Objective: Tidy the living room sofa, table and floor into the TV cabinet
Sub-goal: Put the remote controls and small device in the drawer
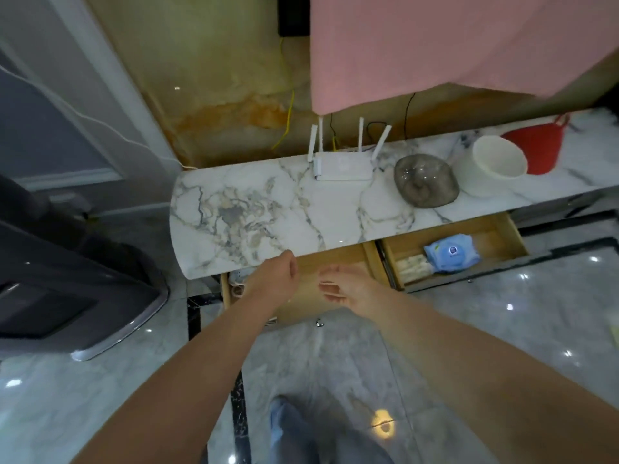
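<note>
1. The right hand point(348, 286) is motion-blurred, fingers spread, holding nothing visible.
2. The left hand point(278, 279) is loosely curled; whether it pinches anything I cannot tell.
3. Both hover over the open left drawer point(335, 259), its contents mostly hidden.
4. The TV cabinet point(254, 216) has a white, grey-veined marble top, cut off at right.
5. The right drawer point(495, 229), also open, holds a blue wipes pack point(450, 252).

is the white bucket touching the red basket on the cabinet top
Cannot tell. In the head view the white bucket overlaps the red basket behind it, so neither contact nor a gap shows.
</note>
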Action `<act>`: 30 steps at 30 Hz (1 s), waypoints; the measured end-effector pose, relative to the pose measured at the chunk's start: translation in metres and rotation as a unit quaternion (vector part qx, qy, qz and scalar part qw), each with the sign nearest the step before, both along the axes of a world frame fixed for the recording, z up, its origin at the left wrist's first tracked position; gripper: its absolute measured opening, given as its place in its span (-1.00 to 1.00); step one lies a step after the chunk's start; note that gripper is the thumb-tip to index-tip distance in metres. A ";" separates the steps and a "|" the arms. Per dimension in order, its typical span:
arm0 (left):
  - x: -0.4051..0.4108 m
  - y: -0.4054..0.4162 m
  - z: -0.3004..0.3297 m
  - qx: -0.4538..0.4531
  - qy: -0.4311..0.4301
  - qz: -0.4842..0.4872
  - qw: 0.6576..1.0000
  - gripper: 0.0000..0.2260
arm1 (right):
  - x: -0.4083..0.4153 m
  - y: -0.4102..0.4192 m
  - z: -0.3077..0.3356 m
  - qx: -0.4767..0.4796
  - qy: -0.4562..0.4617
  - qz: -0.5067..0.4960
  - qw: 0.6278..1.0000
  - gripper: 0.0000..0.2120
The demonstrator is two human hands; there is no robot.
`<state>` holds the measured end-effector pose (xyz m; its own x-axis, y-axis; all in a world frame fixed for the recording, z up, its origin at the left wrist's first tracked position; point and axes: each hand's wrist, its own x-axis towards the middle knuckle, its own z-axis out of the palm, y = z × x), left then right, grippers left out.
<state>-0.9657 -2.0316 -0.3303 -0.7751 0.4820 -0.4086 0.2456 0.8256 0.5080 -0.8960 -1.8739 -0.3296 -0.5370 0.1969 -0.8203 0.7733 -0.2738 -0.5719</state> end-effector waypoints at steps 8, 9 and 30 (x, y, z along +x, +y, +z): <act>0.029 0.058 0.126 0.095 -0.074 -0.016 0.993 -0.89 | 0.063 0.035 0.113 0.077 0.030 -0.068 0.994 -0.87; 0.034 0.066 0.134 0.098 -0.082 -0.018 0.992 -0.89 | 0.071 0.040 0.121 0.077 0.036 -0.093 0.992 -0.86; 0.391 0.350 0.203 0.049 -0.141 -0.457 0.877 -0.92 | 0.503 0.218 0.220 0.123 0.013 -0.519 0.846 -0.89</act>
